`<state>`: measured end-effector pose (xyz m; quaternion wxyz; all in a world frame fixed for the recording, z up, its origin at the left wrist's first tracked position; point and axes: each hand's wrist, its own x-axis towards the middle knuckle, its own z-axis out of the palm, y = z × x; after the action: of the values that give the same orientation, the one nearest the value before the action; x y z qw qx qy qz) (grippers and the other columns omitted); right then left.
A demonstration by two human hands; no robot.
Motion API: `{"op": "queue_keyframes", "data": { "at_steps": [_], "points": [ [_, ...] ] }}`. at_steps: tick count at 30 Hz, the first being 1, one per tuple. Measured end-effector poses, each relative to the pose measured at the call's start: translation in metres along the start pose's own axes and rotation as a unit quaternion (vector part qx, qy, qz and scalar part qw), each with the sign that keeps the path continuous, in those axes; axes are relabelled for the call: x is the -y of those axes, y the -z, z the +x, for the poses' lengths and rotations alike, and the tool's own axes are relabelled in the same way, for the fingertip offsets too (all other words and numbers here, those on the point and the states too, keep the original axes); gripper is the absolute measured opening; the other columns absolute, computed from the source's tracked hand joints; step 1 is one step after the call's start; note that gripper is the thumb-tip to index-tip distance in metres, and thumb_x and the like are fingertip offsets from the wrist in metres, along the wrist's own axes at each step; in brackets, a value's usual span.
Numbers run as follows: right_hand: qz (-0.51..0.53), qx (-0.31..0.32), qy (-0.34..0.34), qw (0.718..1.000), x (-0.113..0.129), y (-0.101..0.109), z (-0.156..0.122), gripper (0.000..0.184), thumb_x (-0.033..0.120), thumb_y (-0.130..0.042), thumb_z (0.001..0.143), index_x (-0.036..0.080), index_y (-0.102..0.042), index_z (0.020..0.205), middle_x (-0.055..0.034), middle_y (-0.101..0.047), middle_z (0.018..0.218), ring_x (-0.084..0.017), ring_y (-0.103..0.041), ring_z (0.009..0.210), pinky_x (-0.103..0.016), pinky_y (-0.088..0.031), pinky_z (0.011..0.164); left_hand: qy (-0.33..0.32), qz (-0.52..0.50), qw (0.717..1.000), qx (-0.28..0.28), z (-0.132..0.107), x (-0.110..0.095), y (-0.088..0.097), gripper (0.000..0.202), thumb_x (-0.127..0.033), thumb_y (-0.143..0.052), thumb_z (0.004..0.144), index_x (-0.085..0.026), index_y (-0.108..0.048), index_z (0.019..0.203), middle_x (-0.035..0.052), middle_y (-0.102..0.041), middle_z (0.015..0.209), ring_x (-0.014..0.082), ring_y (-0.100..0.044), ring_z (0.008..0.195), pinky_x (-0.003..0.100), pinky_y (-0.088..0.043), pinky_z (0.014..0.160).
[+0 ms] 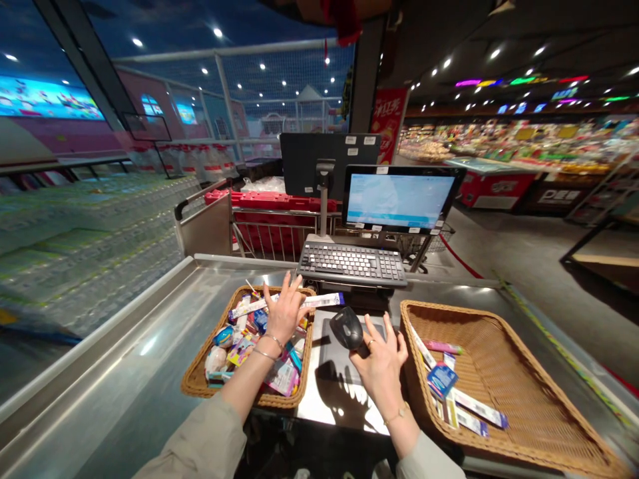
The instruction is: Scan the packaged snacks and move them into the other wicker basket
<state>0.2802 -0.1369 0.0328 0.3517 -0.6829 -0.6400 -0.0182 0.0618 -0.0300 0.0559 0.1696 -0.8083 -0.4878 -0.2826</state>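
My left hand (285,310) is over the left wicker basket (198,382), its fingers spread while the thumb and palm grip a long white boxed tube (323,301) that sticks out to the right. My right hand (383,359) holds a black handheld barcode scanner (346,328) between the two baskets, fingers partly spread around its handle. The left basket is full of several small packaged items (239,346). The right wicker basket (519,399) holds a few flat packs and tubes (452,389) at its left side.
A steel checkout counter (130,372) carries both baskets. Behind them stand a keyboard (352,263), a lit till screen (399,199) and a customer display (319,159). Red shopping baskets (269,203) and a trolley rail sit beyond. Shop aisles lie at the right.
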Motion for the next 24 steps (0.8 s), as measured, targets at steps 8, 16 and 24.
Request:
{"op": "queue_keyframes", "data": {
  "at_steps": [8, 16, 24],
  "points": [
    [-0.032, -0.019, -0.031, 0.999, -0.016, 0.011, -0.004, 0.034, 0.023, -0.057, 0.072, 0.027, -0.07, 0.104, -0.0006, -0.059, 0.135, -0.032, -0.026, 0.142, -0.058, -0.017, 0.108, -0.011, -0.032, 0.999, -0.007, 0.017, -0.019, -0.007, 0.015, -0.036, -0.056, 0.09, -0.022, -0.06, 0.089, 0.0119, -0.051, 0.143, 0.0351, -0.032, 0.142, 0.073, 0.003, 0.111],
    [-0.067, -0.05, -0.052, 0.995, -0.037, 0.019, -0.01, 0.036, 0.024, -0.057, 0.073, 0.028, -0.069, 0.106, -0.0009, -0.06, 0.133, -0.032, -0.027, 0.141, -0.056, -0.018, 0.107, -0.05, -0.042, 0.998, -0.017, 0.032, -0.043, -0.019, 0.011, -0.031, -0.056, 0.091, -0.021, -0.06, 0.091, 0.0106, -0.051, 0.144, 0.0339, -0.032, 0.142, 0.072, 0.002, 0.112],
    [-0.107, -0.09, -0.07, 0.988, -0.054, 0.029, -0.017, 0.035, 0.026, -0.057, 0.074, 0.027, -0.07, 0.106, -0.0017, -0.063, 0.13, -0.032, -0.03, 0.139, -0.054, -0.018, 0.107, -0.078, -0.045, 0.995, -0.032, 0.043, -0.067, -0.029, 0.009, -0.03, -0.056, 0.091, -0.022, -0.061, 0.092, 0.0093, -0.05, 0.145, 0.032, -0.032, 0.143, 0.07, 0.001, 0.113]
  ]
}}
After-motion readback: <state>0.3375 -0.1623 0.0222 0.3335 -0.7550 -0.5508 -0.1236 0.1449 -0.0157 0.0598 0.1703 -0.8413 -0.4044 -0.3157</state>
